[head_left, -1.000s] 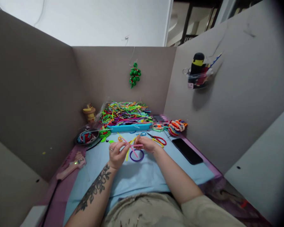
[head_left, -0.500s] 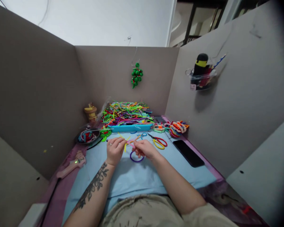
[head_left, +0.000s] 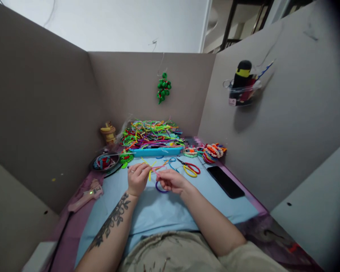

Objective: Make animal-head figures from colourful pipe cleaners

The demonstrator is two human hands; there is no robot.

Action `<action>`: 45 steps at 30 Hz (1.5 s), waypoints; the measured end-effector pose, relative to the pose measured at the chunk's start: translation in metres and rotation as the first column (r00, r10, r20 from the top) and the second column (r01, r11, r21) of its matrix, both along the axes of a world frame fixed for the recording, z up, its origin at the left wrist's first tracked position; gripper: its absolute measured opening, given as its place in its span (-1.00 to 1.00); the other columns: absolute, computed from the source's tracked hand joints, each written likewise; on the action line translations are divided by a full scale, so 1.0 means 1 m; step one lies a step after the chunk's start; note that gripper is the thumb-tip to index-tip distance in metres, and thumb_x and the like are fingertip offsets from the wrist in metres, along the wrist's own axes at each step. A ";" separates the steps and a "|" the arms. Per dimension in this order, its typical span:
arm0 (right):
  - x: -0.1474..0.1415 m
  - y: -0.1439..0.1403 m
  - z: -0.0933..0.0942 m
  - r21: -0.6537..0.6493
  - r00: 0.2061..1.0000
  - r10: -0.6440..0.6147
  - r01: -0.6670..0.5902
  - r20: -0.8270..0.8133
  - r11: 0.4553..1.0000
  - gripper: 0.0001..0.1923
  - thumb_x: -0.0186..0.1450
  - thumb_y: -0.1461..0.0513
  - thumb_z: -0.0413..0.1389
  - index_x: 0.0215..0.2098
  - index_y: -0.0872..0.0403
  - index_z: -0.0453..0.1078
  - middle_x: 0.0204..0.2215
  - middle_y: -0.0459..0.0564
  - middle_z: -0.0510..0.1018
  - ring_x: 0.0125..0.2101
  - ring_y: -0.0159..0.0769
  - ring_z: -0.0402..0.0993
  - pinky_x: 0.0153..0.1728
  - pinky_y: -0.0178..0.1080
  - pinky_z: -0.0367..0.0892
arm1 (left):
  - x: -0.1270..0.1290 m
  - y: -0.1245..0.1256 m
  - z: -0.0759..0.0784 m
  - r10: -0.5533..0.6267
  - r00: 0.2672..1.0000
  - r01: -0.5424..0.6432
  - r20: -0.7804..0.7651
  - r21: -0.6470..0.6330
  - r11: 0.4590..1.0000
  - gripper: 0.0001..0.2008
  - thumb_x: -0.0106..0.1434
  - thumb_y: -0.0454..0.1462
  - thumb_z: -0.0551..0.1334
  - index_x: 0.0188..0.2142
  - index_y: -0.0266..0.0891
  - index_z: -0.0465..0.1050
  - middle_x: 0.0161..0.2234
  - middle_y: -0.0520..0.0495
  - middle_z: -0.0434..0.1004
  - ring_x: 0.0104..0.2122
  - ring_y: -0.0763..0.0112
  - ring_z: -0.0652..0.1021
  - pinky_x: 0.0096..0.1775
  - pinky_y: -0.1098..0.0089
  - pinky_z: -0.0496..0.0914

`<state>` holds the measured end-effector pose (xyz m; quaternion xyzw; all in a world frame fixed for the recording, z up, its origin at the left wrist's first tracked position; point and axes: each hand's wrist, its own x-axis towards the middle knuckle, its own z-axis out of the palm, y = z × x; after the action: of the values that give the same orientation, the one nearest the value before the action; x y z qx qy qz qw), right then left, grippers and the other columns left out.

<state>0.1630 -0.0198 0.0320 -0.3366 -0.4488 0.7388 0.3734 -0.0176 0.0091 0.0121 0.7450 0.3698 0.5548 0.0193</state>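
A pink pipe cleaner (head_left: 155, 172) runs between my two hands above the blue cloth. My left hand (head_left: 138, 178) pinches its left part with the fingertips. Thumb and fingers of my right hand (head_left: 172, 180) close on its lower right part, while a pink end sticks out to the right above them. Yellow pipe cleaner pieces (head_left: 150, 176) show just past my left fingertips; whether they are joined to the pink one I cannot tell. A purple ring (head_left: 159, 189) lies below my right hand, partly covered by it.
A blue tray (head_left: 157, 152) heaped with coloured pipe cleaners stands at the back. Scissors (head_left: 190, 169) and a black phone (head_left: 225, 182) lie right. A pink glue gun (head_left: 87, 197) and a round dish (head_left: 98, 169) are left. Grey panels (head_left: 124, 87) enclose the table.
My right hand has turned and flattened slightly, covering more of the purple ring. A pink end now shows above it. The left hand keeps its pinch.
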 end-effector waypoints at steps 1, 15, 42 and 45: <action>-0.001 0.000 -0.001 0.004 0.999 -0.032 0.032 0.001 0.999 -0.63 0.05 0.01 0.16 -0.50 0.19 0.37 -0.80 -0.16 0.33 -0.81 -0.54 0.19 -0.81 -0.48 -0.03 | 0.001 0.000 0.001 0.014 1.000 -0.015 0.013 0.004 1.000 -0.86 0.07 -0.28 0.26 -0.34 -0.05 0.53 -0.31 -0.08 0.56 -0.22 0.23 0.44 -0.07 0.23 0.15; 0.034 0.070 -0.003 0.818 0.446 -0.731 -0.007 0.517 0.575 -0.86 0.12 0.31 0.03 -0.43 0.10 0.44 -0.40 -0.01 0.49 -0.32 -0.31 0.36 -0.27 -0.30 0.22 | -0.012 0.033 0.001 0.428 0.291 0.491 0.856 -0.518 0.701 -0.75 -0.05 -0.21 0.32 -0.58 -0.29 0.27 -0.73 0.18 0.20 -0.74 0.66 0.21 -0.65 0.54 0.08; 0.102 0.067 -0.029 0.484 0.629 -0.222 -0.281 0.745 0.829 -0.78 0.00 0.22 0.16 -0.38 0.12 0.51 -0.42 -0.01 0.57 -0.39 -0.29 0.45 -0.35 -0.32 0.29 | -0.013 0.039 -0.004 0.388 0.155 0.760 0.909 -0.360 0.541 -0.91 0.16 -0.35 0.18 -0.48 -0.31 0.36 -0.57 0.02 0.43 -0.58 0.57 0.48 -0.49 0.55 0.38; 0.101 0.066 -0.029 0.505 0.721 -0.226 -0.195 0.655 0.841 -0.74 -0.01 0.22 0.17 -0.32 0.13 0.50 -0.38 0.01 0.56 -0.37 -0.29 0.46 -0.33 -0.31 0.31 | -0.003 0.039 -0.011 0.288 0.279 0.851 0.916 -0.374 0.367 -0.93 0.13 -0.32 0.22 -0.37 -0.31 0.39 -0.38 -0.11 0.50 -0.40 0.38 0.54 -0.33 0.37 0.45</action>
<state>0.2641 0.0457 0.0033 -0.4721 -0.7413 0.3975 0.2638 -0.0202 0.0481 0.0008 0.2240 0.3296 0.5593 0.7269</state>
